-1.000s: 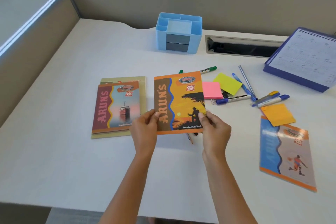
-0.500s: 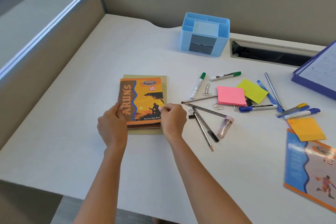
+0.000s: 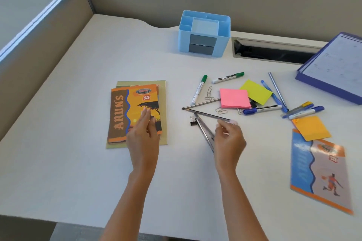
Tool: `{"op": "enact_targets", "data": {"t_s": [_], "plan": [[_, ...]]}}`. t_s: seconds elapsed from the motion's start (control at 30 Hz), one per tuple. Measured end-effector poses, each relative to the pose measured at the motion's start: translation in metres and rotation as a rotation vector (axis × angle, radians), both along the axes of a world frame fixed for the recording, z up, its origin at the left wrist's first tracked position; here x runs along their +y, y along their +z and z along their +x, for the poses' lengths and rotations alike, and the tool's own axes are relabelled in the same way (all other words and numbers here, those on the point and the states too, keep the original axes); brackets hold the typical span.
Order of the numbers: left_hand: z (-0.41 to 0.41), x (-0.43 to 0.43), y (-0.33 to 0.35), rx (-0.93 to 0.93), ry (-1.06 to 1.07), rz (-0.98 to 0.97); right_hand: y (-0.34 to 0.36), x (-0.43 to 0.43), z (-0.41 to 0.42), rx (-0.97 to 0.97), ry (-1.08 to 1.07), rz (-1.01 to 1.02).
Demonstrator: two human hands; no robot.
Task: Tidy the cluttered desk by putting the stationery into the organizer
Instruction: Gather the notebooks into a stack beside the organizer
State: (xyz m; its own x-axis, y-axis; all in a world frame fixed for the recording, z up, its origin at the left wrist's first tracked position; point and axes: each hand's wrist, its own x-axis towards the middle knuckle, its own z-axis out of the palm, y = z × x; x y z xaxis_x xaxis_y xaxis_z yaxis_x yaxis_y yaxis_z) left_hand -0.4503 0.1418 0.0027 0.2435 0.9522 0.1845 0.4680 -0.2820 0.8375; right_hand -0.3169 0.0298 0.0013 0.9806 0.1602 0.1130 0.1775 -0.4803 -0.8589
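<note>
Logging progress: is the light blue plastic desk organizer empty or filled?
Looks empty: nothing shows above the rim of the light blue plastic organizer; deeper compartment floors are hidden.

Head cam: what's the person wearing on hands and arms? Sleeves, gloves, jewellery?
Both forearms are bare to the frame edge: no sleeves, gloves or watch. The left hand shows a small ring-like glint on one finger; the right hand shows nothing clearly worn.
</note>
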Motion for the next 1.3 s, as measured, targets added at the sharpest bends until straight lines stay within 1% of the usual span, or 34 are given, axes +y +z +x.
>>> {"op": "enact_targets", "data": {"t_s": [0.07,0.1,0.17,0.23,0.3,0.4,0.47,0.53,0.6,0.73,0.8,0.9,0.93,1.07,1.2,1.3], "plan": [[0.016,-0.036,0.005,-0.098,-0.074,-0.097,-0.003,-0.042,0.028,-0.035,-0.096,-0.089],[0.023,-0.056,0.007,-0.105,-0.134,-0.169,-0.006,-0.064,0.043,-0.034,-0.13,-0.155],[0.045,-0.102,0.004,-0.067,-0.323,-0.338,-0.008,-0.113,0.072,-0.017,-0.219,-0.335],[0.07,-0.146,0.003,-0.004,-0.52,-0.457,-0.012,-0.16,0.094,0.011,-0.34,-0.523],[0.092,-0.178,0.001,0.056,-0.663,-0.553,-0.013,-0.196,0.107,0.097,-0.459,-0.628],[0.121,-0.206,-0.001,0.151,-0.781,-0.696,-0.012,-0.221,0.116,0.3,-0.526,-0.697],[0.137,-0.217,0.0,0.197,-0.827,-0.72,-0.012,-0.226,0.119,0.352,-0.534,-0.708],[0.147,-0.223,0.001,0.224,-0.84,-0.722,-0.012,-0.227,0.119,0.355,-0.512,-0.713],[0.155,-0.225,0.001,0.233,-0.829,-0.711,-0.013,-0.227,0.119,0.367,-0.492,-0.693],[0.16,-0.221,0.003,0.26,-0.803,-0.648,-0.012,-0.227,0.116,0.452,-0.441,-0.674],[0.16,-0.218,0.003,0.275,-0.784,-0.627,-0.013,-0.228,0.113,0.479,-0.423,-0.625],[0.157,-0.211,0.002,0.27,-0.742,-0.628,-0.016,-0.232,0.109,0.468,-0.37,-0.551],[0.156,-0.207,0.002,0.268,-0.724,-0.634,-0.017,-0.234,0.109,0.467,-0.356,-0.507],[0.143,-0.193,-0.002,0.284,-0.629,-0.648,-0.012,-0.232,0.098,0.542,-0.33,-0.173],[0.13,-0.178,-0.003,0.257,-0.537,-0.7,0.001,-0.22,0.085,0.581,-0.297,0.016],[0.124,-0.166,0.001,0.197,-0.498,-0.704,0.016,-0.208,0.073,0.606,-0.25,0.122]]}}
